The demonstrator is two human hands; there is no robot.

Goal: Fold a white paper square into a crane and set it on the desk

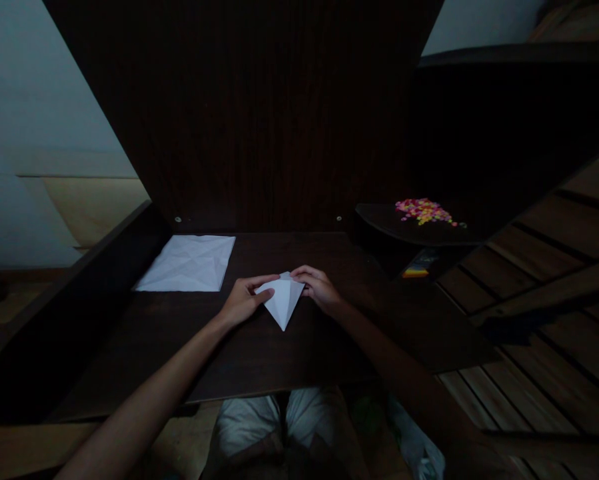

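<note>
A folded white paper (282,299), kite-shaped with its point toward me, is held over the dark desk (279,363). My left hand (244,297) grips its left corner, the thumb lying on the top face and the fingers behind. On the other side my right hand (319,288) pinches the upper right corner, its fingertips close to the top edge. Creases run down the middle of the paper. Parts of the fingers are hidden behind it.
Creased white sheets (189,263) lie flat at the desk's left. Small colourful pieces (426,211) are heaped on a rounded shelf (409,233) at the right. A dark side panel (79,300) borders the left, and a tall back panel (259,120) rises behind. Wooden slats (554,267) stand at the right.
</note>
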